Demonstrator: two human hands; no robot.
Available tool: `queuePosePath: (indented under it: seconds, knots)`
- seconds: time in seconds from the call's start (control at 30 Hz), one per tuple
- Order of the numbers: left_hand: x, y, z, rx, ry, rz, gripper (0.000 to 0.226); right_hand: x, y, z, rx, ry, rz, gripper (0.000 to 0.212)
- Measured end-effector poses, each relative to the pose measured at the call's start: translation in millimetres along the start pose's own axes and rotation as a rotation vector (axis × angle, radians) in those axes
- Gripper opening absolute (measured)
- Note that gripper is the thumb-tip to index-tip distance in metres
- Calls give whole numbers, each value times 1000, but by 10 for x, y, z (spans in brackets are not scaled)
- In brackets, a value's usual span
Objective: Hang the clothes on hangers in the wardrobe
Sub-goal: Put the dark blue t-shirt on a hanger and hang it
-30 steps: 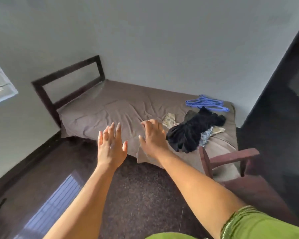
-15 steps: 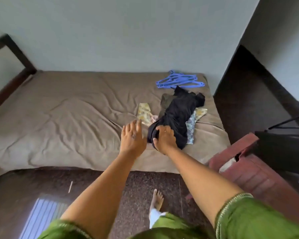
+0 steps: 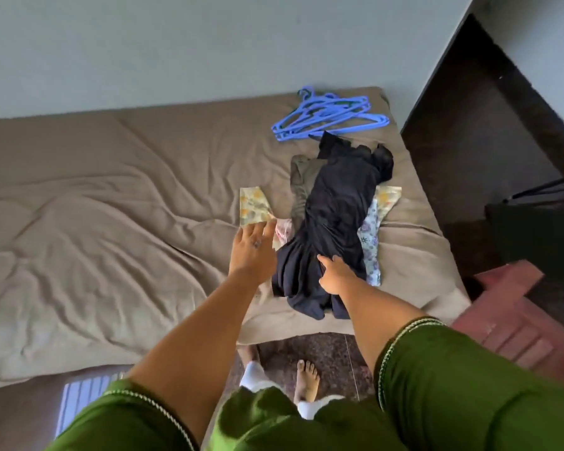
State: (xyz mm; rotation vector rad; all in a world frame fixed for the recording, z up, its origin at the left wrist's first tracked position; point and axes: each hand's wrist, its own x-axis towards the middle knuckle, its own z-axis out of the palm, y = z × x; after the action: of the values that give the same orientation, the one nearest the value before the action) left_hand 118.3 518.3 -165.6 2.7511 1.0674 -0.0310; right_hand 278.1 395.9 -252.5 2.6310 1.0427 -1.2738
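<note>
Bed [image 3: 95,222]: the wrinkled tan sheet fills the left of your view; nothing of the task lies on that side.
Left hand [image 3: 253,252]: it hovers at the left edge of the clothes pile, fingers straight and loosely spread, holding nothing. The fingertips reach the yellow floral cloth [image 3: 253,205]; whether they touch it you cannot tell.
Black garment [image 3: 334,222]: the top piece of the pile, on the right part of the bed. Its long axis runs away from you, near hem at the bed's front edge, far end toward the hangers.
Right hand [image 3: 337,275]: it rests on the garment's near end with the fingers dug into the folds, apparently gripping the cloth, though the fingertips are hidden.
Which hand is nearer: your right is already on the garment; your left is just beside it, to its left.
Blue hangers [image 3: 329,117]: a loose stack beyond the garment's far end, near the wall, well apart from both hands.
Next move, as a judgement: lift the garment by its near end, then reach past the pile for a hanger.
</note>
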Motion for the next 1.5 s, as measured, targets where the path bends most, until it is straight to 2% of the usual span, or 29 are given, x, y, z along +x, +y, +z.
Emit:
queuePosePath:
  seconds: [0.07,0.27,0.4,0.5,0.53,0.63,0.7,0.77,0.83,0.93,1.0,1.1,1.17,1.2,1.27,1.33,1.37,1.43,1.5]
  knots:
    - [263,-49,99,52,-43,64,65,209,9,-14,7,-44,25,70]
    - [652,59,391,-3,-133,131,67,577,-69,189,-5,-145,114,53]
    - [806,6,400,-55,-243,142,70,563,-210,-75,216,227,301,32]
    - [889,-46,302,-180,-371,38,77,465,-563,-604,549,366,416,22]
    - [935,-61,241,-229,-436,-12,82,415,-733,-821,661,407,377,17]
    - [1109,-102,-12,-324,-541,-87,103,192,-1320,-1572,934,524,146,37]
    - [1287,-128,-241,-456,-475,-102,95,8,-1750,-2119,1102,514,28,35]
    - [1483,-183,-529,-711,-301,-197,64,-156,-2134,-2653,1284,552,-67,27]
    - [1673,-276,-925,-893,-139,-297,36,-351,-2387,-3122,1417,654,-127,22]
    - [1868,-543,-1615,-1093,75,-264,14,-678,-2509,-3690,1600,856,-194,29]
    - [1943,-763,-2027,-1090,158,-183,17,-865,-2523,-3931,1760,964,-256,29]
    - [2019,-1010,-2620,-914,318,-28,20,-1036,-2534,-4071,1920,1061,-356,16]
    - [2031,-1101,-3033,-877,471,25,20,-1115,-2597,-4088,1803,1059,-376,14]
    - [2014,-1112,-3217,-879,539,46,17,-1188,-2645,-4064,1621,1030,-340,24]
    - [1960,-1126,-3556,-844,631,116,10,-1291,-2834,-3962,1203,901,-292,59]
    - [1918,-1105,-3814,-690,662,212,5,-1387,-3110,-3852,875,740,-477,79]
    - [1890,-1083,-3914,-587,652,242,5,-1423,-3241,-3814,751,653,-602,75]
    - [1875,-1085,-4054,-439,645,220,7,-1432,-3400,-3797,678,543,-733,48]
    - [1898,-1174,-4131,-379,663,149,9,-1376,-3434,-3829,712,614,-719,19]
